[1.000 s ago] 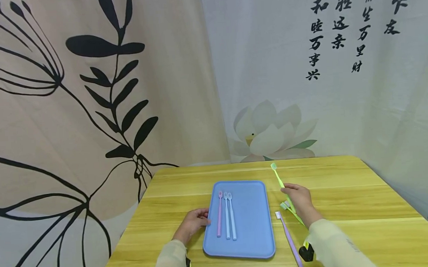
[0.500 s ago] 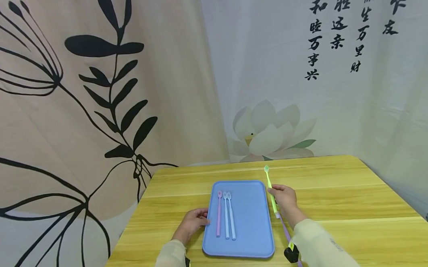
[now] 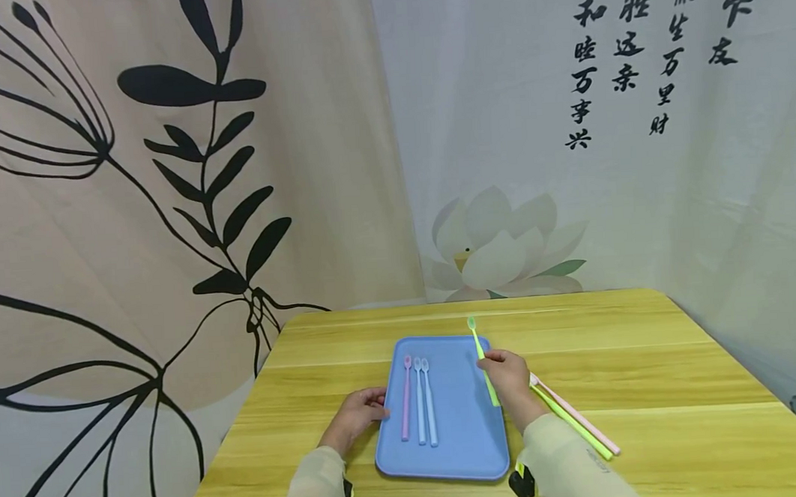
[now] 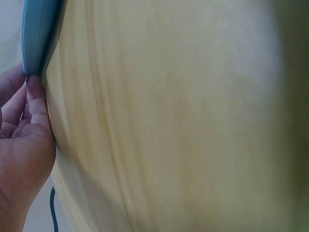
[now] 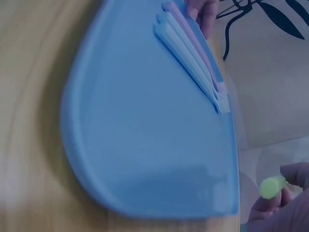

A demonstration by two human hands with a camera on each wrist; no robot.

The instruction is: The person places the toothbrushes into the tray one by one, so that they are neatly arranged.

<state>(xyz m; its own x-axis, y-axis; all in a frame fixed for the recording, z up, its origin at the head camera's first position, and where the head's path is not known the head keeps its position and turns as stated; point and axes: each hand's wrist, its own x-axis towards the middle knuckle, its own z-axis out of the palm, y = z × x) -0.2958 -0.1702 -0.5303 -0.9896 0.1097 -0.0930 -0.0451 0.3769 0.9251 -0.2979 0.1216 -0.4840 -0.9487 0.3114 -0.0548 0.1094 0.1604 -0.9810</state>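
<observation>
Pinches lime-green toothbrush (image 3: 490,385) between right hand (image 3: 508,378) fingers at blue tray (image 3: 461,425) two o'clock; clamps nine o'clock with left hand (image 3: 356,417). Risks dropping it half outside through early release.

Viewed from my remote station: a tray (image 3: 458,433) on the bench (image 3: 691,428), three toothbrushes (image 3: 420,405) side by side in its left half, a fourth toothbrush (image 3: 489,382) in the right grip (image 3: 509,381) at its far right corner. The left grip (image 3: 358,414) is at the left rim; two other toothbrushes (image 3: 579,417) lie right, a curtain (image 3: 342,206) behind.
</observation>
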